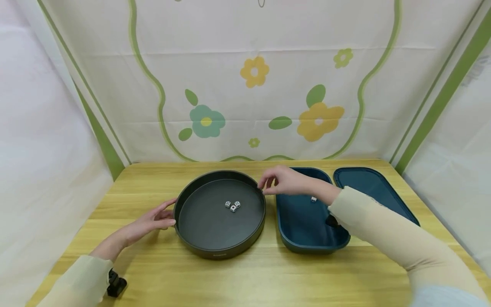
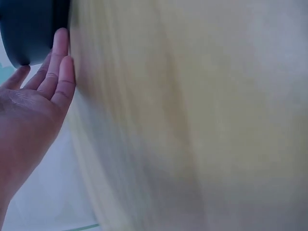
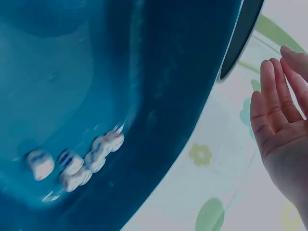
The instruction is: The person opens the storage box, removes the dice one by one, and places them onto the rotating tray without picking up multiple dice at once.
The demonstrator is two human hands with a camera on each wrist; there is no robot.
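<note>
A round dark tray (image 1: 184, 238) sits mid-table with three white dice (image 1: 232, 205) near its centre. My left hand (image 1: 168, 213) lies on the table, its straight fingers touching the tray's left rim; the left wrist view shows the fingertips (image 2: 60, 41) against the dark tray wall (image 2: 26, 29). My right hand (image 1: 266, 184) hovers over the tray's right rim beside the blue box (image 1: 307, 247), fingers loosely bent and holding nothing. In the right wrist view the right hand (image 3: 281, 72) is relaxed, and several dice (image 3: 77, 163) lie in a corner of the blue box (image 3: 168, 72).
The box's blue lid (image 1: 368, 183) lies flat at the right of the box. One die (image 1: 313, 199) shows in the box by my right wrist. The wooden table (image 1: 268, 277) is ringed by floral cloth walls (image 1: 253, 85) at the back and both sides.
</note>
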